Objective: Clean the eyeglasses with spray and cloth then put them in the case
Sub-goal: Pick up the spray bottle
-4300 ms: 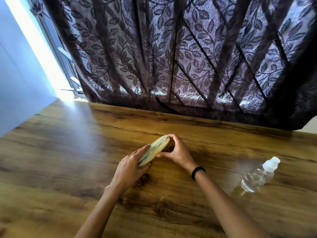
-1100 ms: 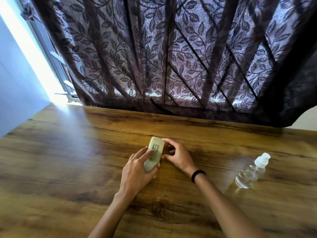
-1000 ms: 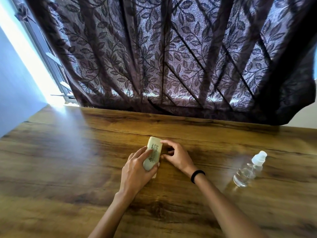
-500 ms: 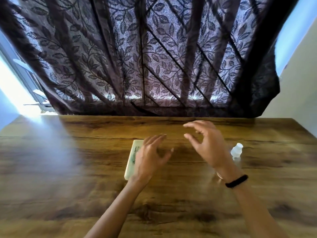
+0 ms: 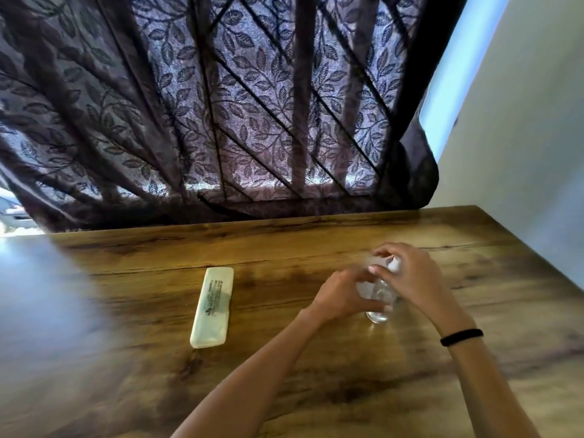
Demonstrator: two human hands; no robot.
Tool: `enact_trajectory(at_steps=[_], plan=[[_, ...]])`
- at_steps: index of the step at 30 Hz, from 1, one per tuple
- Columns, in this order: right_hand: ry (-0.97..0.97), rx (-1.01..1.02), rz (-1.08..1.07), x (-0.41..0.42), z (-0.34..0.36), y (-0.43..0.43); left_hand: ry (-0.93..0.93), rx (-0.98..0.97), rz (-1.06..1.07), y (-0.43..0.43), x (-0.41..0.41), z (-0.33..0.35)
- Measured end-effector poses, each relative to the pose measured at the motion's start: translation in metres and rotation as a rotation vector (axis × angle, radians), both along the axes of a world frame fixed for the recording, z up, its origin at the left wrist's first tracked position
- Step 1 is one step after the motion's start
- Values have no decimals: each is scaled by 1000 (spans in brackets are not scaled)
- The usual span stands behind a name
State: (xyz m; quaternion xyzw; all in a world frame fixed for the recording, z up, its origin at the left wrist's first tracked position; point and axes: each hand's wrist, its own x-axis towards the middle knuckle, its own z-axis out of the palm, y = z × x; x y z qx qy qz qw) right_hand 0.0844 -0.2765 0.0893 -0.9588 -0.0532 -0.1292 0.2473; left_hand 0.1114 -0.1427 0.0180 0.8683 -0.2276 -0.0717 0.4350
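Wood worktop [image 5: 284, 390]: case [image 5: 212, 306] now let go and lying shut; both hands' fingers [image 5: 384, 270] have moved to wrap the spray bottle [image 5: 379, 306], so spraying likely next

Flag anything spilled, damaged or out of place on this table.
Nothing stands out. The case lies flat and shut on the table; both hands, left hand and right hand, meet at the upright spray bottle. No spill shows.

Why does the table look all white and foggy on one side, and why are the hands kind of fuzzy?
In the head view, bright window light glares off the table on its left side, washing out the wood grain. The left hand and right hand look softly blurred around the clear spray bottle, while the case stays fairly sharp. The wide lens bends the curtain lines.
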Motion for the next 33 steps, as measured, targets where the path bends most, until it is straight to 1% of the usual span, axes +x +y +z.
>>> enact_trajectory(at_steps=[3,9,15,18,21,23,28,33], plan=[[49,45,8,-3,-2,2,-6,-18,21,0,-4,-4],[68,166,63,-4,0,19,-59,-38,132,29,2,2],[95,311,219,28,-5,76,-145,6,274,103,29,21],[122,437,267,53,-8,113,-194,-17,382,143,44,31],[132,565,328,76,-8,151,-161,-92,461,176,57,36],[125,613,360,90,-9,172,-139,-142,499,194,66,35],[193,607,400,117,-19,207,-35,-246,579,222,79,19],[236,570,411,127,-35,219,47,-312,634,230,82,-4]])
